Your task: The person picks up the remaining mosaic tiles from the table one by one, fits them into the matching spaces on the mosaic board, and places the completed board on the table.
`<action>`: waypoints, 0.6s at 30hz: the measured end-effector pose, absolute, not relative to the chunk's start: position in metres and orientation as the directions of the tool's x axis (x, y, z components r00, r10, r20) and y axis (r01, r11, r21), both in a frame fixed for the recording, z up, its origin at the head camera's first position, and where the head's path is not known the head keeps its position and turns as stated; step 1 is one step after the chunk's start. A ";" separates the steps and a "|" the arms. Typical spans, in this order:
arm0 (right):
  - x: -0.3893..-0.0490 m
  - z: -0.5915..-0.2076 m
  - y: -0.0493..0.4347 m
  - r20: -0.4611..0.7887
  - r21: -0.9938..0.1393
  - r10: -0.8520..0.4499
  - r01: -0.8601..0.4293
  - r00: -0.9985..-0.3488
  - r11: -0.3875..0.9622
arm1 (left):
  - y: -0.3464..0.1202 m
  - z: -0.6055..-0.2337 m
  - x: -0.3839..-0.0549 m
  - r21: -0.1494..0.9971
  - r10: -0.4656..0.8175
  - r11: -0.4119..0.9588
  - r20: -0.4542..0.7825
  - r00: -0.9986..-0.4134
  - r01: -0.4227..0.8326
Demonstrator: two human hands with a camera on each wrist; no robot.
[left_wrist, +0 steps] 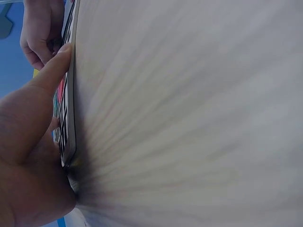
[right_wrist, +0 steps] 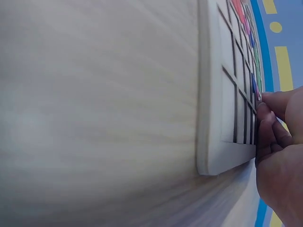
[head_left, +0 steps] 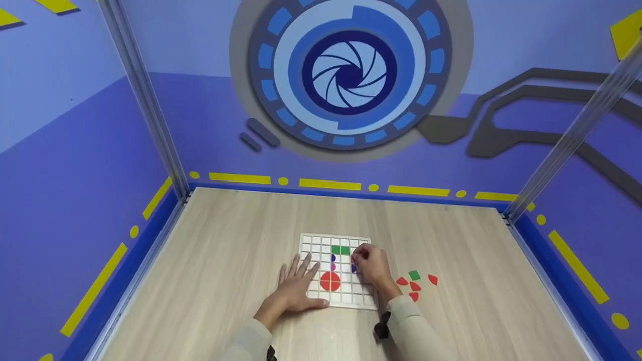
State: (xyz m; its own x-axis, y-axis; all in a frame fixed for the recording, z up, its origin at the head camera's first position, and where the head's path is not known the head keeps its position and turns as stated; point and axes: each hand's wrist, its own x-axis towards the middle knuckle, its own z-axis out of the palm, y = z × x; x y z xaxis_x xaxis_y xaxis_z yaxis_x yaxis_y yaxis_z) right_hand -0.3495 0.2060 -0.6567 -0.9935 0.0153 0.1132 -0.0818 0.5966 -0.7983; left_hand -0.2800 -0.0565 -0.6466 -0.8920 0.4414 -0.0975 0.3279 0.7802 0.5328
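White grid board point(head_left: 346, 279), lower centre of the frame, is apparently being filled, left hand point(head_left: 295, 291) resting spread fingers on it, right hand point(head_left: 372, 265) curling its fingers, any grip hidden, the next placement seemingly calling for careful alignment.

A: Where is passage available?
B: Over the table point(head_left: 225, 240) left of the left hand point(head_left: 297, 290), and between board point(head_left: 316, 240) and rear wall point(head_left: 341, 171).
A: Obstructions?
B: Left hand across the board's left edge; right hand point(head_left: 372, 264) above its right side; loose pieces point(head_left: 415, 286) farther right.
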 end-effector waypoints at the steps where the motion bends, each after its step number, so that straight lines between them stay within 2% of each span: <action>1: -0.350 -0.656 0.206 0.107 -0.806 0.017 -0.077 -0.994 0.587 | -0.056 -0.645 -0.280 0.525 0.440 0.784 -0.097 -0.893 0.330; 10: -0.348 -0.652 0.207 0.052 -0.857 -0.018 -0.054 -0.998 0.512 | -0.057 -0.644 -0.275 0.504 0.434 0.797 -0.098 -0.895 0.332; 18: -0.343 -0.621 0.233 0.113 -0.847 -0.064 -0.130 -0.992 0.516 | -0.057 -0.642 -0.278 0.508 0.443 0.793 -0.101 -0.891 0.336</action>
State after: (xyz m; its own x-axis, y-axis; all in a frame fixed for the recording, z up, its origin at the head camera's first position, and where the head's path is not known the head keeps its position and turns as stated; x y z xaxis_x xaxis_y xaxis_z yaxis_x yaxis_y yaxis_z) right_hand -0.3433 0.2334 -0.6214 -0.9916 -0.0643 0.1125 -0.1296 0.5156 -0.8470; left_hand -0.2776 -0.0567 -0.6418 -0.8910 0.4426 -0.1011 0.3362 0.7929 0.5082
